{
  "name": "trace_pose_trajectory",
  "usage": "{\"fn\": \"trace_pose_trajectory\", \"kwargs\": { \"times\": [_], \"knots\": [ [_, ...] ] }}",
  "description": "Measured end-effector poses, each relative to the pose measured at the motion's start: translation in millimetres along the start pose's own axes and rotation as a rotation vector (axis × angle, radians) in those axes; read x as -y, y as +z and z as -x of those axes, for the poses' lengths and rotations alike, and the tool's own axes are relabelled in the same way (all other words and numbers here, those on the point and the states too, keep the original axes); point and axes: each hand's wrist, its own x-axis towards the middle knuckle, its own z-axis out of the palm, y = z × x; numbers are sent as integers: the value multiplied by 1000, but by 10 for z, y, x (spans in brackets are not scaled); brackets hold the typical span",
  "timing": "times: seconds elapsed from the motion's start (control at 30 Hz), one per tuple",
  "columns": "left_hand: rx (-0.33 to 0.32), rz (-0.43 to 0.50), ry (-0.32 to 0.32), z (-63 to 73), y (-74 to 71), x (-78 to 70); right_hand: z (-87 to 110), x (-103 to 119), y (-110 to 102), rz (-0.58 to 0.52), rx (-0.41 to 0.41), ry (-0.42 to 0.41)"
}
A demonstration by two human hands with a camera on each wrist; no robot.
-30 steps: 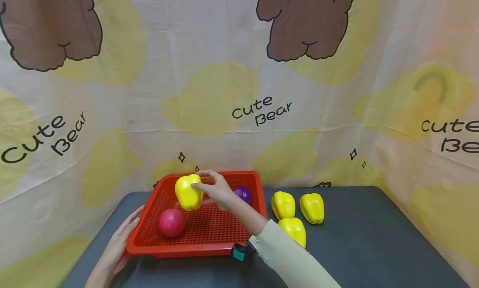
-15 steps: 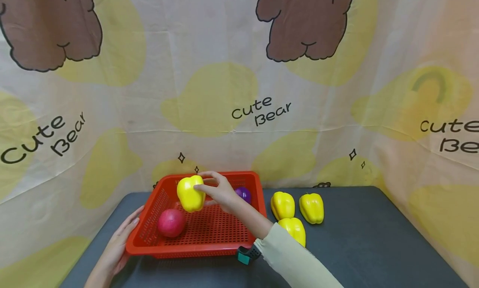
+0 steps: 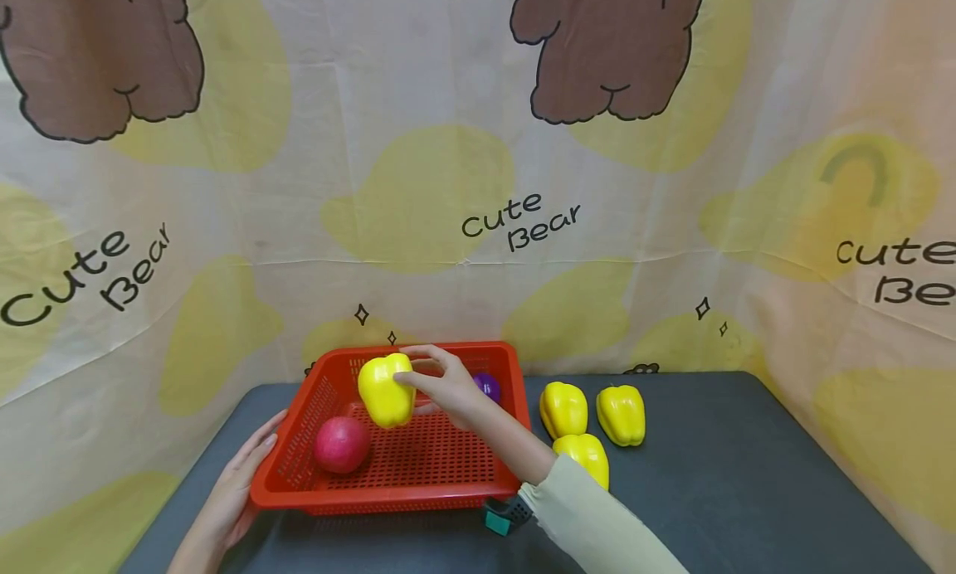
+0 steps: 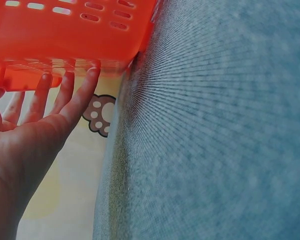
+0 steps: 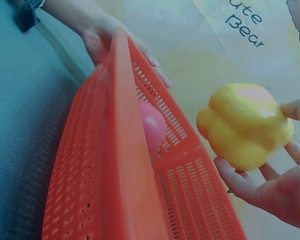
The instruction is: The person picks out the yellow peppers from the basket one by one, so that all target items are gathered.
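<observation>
My right hand [image 3: 446,390] holds a yellow bell pepper [image 3: 386,391] above the inside of the red plastic basket [image 3: 388,501]. In the right wrist view, fingers and thumb grip that bell pepper [image 5: 245,127] from the side, clear of the basket wall. At the basket's left side, my left hand [image 3: 237,483] rests its fingers against the outer wall. Those fingers [image 4: 82,95] look nearly straight in the left wrist view. Inside the basket lie a round pinkish-red fruit [image 3: 342,445] at the left and a shiny purple round thing [image 3: 488,386] at the right, partly hidden by my hand.
Right of the basket, three yellow bell peppers [image 3: 563,410] sit close together on the dark grey tabletop [image 3: 717,474]. A printed cloth [image 3: 463,300] hangs behind the table. My right wrist wears a dark band with a teal part [image 3: 498,522].
My right hand has shifted slightly right and down with the yellow bell pepper still in its grip. The left hand and the basket look almost unmoved.
</observation>
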Motion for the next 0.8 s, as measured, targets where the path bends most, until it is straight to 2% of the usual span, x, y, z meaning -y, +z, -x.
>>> {"fn": "trace_pose_trajectory", "kwargs": {
  "times": [0.33, 0.8],
  "knots": [
    [-12, -12, 1, 3, 12, -12, 93, -5, -67, 25, 17, -12],
    [-1, 29, 9, -16, 1, -2, 217, -12, -165, 20, 43, -29]
  ]
}}
